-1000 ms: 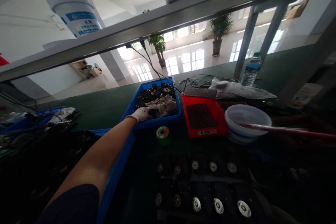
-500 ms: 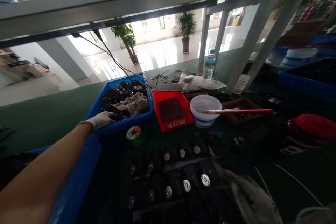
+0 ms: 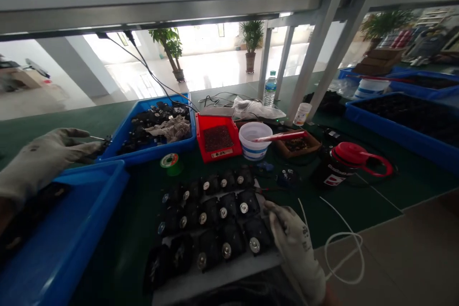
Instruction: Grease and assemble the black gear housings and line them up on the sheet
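My left hand (image 3: 50,158), in a pale work glove, is over the near-left blue bin (image 3: 103,191). Its fingers close on a small black part with a thin metal shaft (image 3: 96,138), beside the rim of the far blue bin (image 3: 158,153). That bin holds a heap of black parts (image 3: 154,119) and a crumpled cloth (image 3: 172,128). My right hand (image 3: 294,244), also gloved, has curled fingers at the right edge of a light board (image 3: 215,287). Rows of black housings with round silver discs (image 3: 244,208) stand on the board. What the right fingers hold is hidden.
Behind the board are a green tape roll (image 3: 171,163), a red bin of small dark pieces (image 3: 218,154) and a white tub (image 3: 255,139). A black bottle with red lid (image 3: 333,167) stands to the right. Metal posts (image 3: 311,48) rise behind; a white cable (image 3: 344,234) curls at right.
My left hand has come out of the far blue bin and moved left, now with a small black part. My view has shifted right; the right hand stays by the board.
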### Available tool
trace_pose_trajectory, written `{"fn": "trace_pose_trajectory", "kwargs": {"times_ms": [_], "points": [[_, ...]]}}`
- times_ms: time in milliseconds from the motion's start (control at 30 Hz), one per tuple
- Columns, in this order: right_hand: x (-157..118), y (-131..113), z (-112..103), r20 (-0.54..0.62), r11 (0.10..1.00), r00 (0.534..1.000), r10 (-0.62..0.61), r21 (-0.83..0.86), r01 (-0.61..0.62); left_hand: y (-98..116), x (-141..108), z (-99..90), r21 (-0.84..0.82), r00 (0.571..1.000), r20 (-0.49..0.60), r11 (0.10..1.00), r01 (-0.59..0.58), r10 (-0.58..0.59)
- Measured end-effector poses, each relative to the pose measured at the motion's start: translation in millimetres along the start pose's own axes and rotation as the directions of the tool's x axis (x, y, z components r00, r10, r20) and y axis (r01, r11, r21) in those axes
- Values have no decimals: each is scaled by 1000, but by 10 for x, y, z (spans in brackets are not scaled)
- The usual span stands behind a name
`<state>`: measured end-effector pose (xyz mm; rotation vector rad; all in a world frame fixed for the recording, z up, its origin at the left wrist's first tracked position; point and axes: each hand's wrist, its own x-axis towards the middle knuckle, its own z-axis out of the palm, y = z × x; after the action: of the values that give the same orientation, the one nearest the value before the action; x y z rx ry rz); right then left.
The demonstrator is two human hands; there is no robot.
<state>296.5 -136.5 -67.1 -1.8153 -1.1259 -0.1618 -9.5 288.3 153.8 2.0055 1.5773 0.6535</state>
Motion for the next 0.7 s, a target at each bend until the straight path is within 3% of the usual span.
{"fn": "trace_pose_trajectory", "kwargs": {"times_ms": [133,200,267,367,500,600,700], "points": [[-42,64,-3,13,999,1000,27,24,-28,77,-1051,-42,-133,997,-43,989,-69,64],[-45,93,-13,31,998,998,56,33,-57,100,-1567,73,-279,997,-8,957,-79,80],[-34,120,-21,57,996,995,85,35,-87,52,-2008,246,-424,1000,22,906,2,8],[-22,149,-27,90,994,990,107,-1,-108,-130,-2520,523,-416,995,76,905,92,-66],[-7,137,-37,103,994,989,105,-45,-100,-343,-2883,868,-346,986,166,935,81,-24],[21,99,-56,97,994,991,96,-61,-91,-378,-2953,1103,-195,988,63,973,-124,139],[42,65,-75,98,990,987,125,-81,-117,-362,-2954,1264,16,945,-9,945,-328,328]]}}
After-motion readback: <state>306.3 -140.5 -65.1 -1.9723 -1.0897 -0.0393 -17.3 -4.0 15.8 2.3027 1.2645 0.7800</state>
